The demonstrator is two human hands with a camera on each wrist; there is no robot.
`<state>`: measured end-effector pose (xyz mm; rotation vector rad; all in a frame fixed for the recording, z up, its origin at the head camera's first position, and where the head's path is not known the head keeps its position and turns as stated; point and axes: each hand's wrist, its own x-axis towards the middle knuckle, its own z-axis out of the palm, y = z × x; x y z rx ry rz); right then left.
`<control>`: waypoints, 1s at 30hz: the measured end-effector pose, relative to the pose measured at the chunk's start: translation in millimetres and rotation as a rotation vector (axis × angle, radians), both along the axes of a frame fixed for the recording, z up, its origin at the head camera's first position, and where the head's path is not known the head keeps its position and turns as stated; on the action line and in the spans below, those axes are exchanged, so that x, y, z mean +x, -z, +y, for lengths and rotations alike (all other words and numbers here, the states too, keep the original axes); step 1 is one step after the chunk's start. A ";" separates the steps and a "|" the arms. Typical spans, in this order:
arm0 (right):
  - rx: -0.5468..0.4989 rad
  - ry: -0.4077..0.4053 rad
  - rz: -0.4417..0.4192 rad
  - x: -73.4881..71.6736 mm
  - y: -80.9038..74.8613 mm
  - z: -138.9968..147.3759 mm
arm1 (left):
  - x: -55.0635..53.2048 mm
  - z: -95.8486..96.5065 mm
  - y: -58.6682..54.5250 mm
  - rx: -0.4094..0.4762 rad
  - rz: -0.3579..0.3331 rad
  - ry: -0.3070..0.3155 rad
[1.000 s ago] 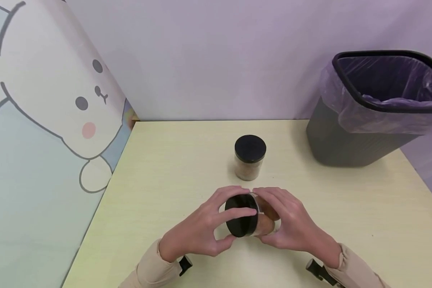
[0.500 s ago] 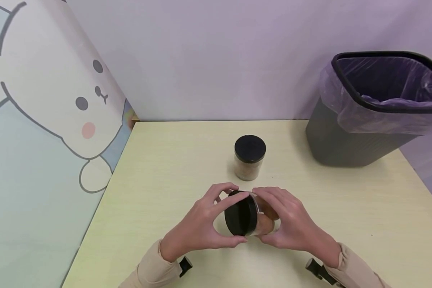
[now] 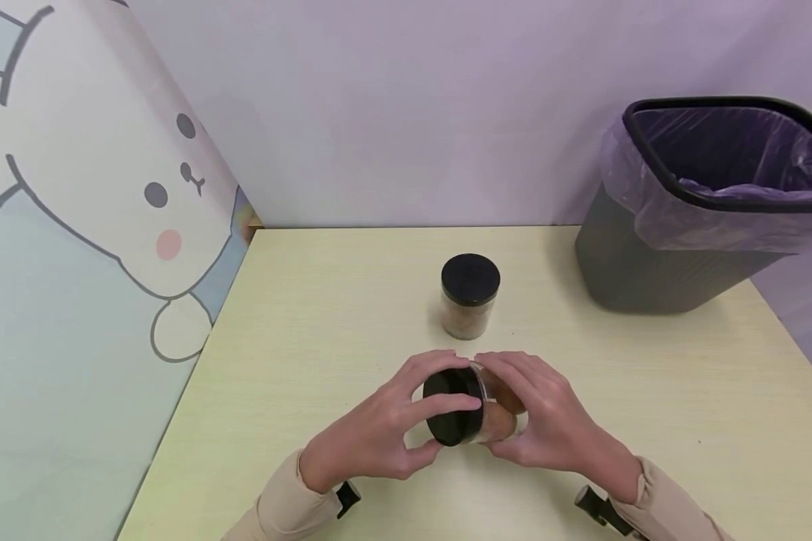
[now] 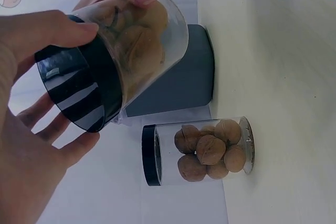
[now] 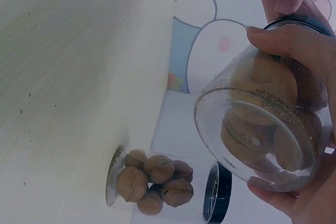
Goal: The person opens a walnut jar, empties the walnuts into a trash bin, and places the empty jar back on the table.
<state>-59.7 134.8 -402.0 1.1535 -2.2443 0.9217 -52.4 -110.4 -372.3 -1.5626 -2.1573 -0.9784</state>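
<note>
A clear jar [image 3: 499, 422] of walnuts lies tilted between my hands, its black lid [image 3: 449, 422] facing left. My left hand [image 3: 389, 424] holds the lid, fingers over its top and thumb at its near side. Around the clear body my right hand [image 3: 548, 421] is curled. Inside, large brown walnuts [image 5: 252, 129] show, with crumbs along the base in the right wrist view. Beyond my hands a second jar [image 3: 465, 319] stands upright under a black lid [image 3: 470, 279]. Several walnuts [image 4: 210, 150] fill part of it in the left wrist view.
A grey trash bin [image 3: 649, 263] with a purple-tinted liner bag stands at the back right of the pale table [image 3: 325, 300]. A light wall [image 3: 413, 113] rises behind the table. A cartoon-printed panel [image 3: 74, 300] runs along the left side.
My left fingers slid back off the lid's top half a second ago, then closed over it again. The right hand and its jar have stayed almost still.
</note>
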 end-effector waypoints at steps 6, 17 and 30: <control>-0.001 0.000 0.017 0.7 1.8 0.4 | 2.8 0.2 2.1 0.005 -0.079 -0.106; 0.010 0.007 0.029 1.8 1.6 -0.4 | 5.5 1.3 8.0 0.067 -0.175 -0.195; 0.000 0.003 0.026 2.6 2.5 0.0 | 6.0 -3.6 -1.7 -0.027 -0.057 -0.087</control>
